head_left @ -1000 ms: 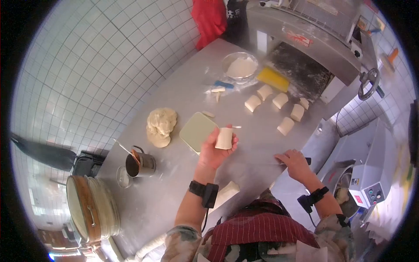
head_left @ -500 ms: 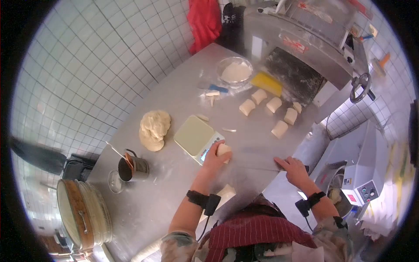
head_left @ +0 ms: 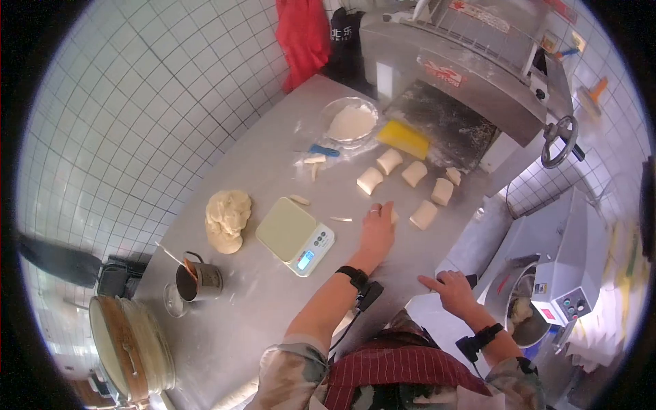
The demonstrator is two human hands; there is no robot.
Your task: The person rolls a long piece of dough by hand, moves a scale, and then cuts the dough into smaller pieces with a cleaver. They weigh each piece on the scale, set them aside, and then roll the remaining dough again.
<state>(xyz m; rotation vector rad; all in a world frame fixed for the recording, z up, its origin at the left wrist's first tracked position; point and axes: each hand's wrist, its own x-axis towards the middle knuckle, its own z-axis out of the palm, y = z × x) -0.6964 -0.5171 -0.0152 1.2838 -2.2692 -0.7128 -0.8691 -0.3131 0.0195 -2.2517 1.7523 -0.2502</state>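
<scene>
My left hand [head_left: 377, 231] reaches over the steel table, its fingers around a dough piece [head_left: 394, 216] that shows only at its right edge. Just beyond it lie several cut dough pieces [head_left: 424, 214] in loose rows. My right hand [head_left: 452, 290] is at the table's near right edge, closed around a dark handle [head_left: 471, 281]; the blade is hardly visible. To the left of my left hand stands a kitchen scale [head_left: 288, 231] with a bare plate and a lit display. A large dough lump [head_left: 228, 220] rests left of the scale.
A bowl of flour [head_left: 352, 121], a yellow scraper [head_left: 403, 139] and a blue tool [head_left: 324, 150] lie toward the back. The roller machine [head_left: 451, 75] stands at the back right, a mixer [head_left: 560, 273] at the right. A metal mug [head_left: 205, 281] and stacked sieves [head_left: 130, 345] are at the left.
My left hand has moved from the scale's near edge to the right and farther out, carrying the dough piece toward the others. The view has shifted slightly. My right hand remains near the table edge.
</scene>
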